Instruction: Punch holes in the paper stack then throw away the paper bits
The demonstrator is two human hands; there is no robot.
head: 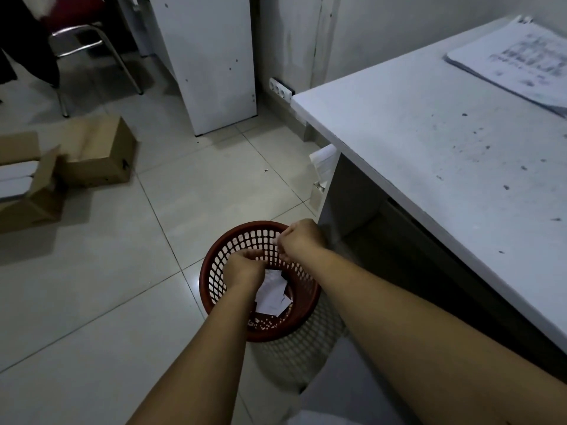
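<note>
Reaching both hands into red basket, desk alongside

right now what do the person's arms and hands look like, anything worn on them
Both arms are bare from the bottom of the frame to the hands: no sleeves show. No watch, bracelet or glove is on the left hand or right hand. The fingers are too curled to check for rings.

Below you, the red basket is perforated plastic with a slight sheen, holding white paper scraps. The floor is glossy pale tile. Your counter is matt white laminate, scuffed and speckled. The boxes are plain brown cardboard; the chair legs shine like chromed metal.
</note>
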